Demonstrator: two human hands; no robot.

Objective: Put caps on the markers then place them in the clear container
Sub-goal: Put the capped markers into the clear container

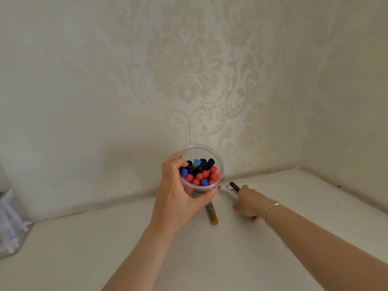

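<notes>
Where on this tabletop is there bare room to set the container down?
Bare table lies left of the left hand, up to the packets, and at the right corner. Crowded: between the clear container, yellow marker and right hand.

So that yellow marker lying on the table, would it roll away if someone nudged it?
Probably. The yellow marker has a round, slim barrel and lies flat on the smooth table, so a sideways nudge likely rolls it. It looks rigid and light, easy to pinch.

Soft, even, dim-warm light, faint shadows, slight overall blur, and wide-angle bending toward the edges.
</notes>
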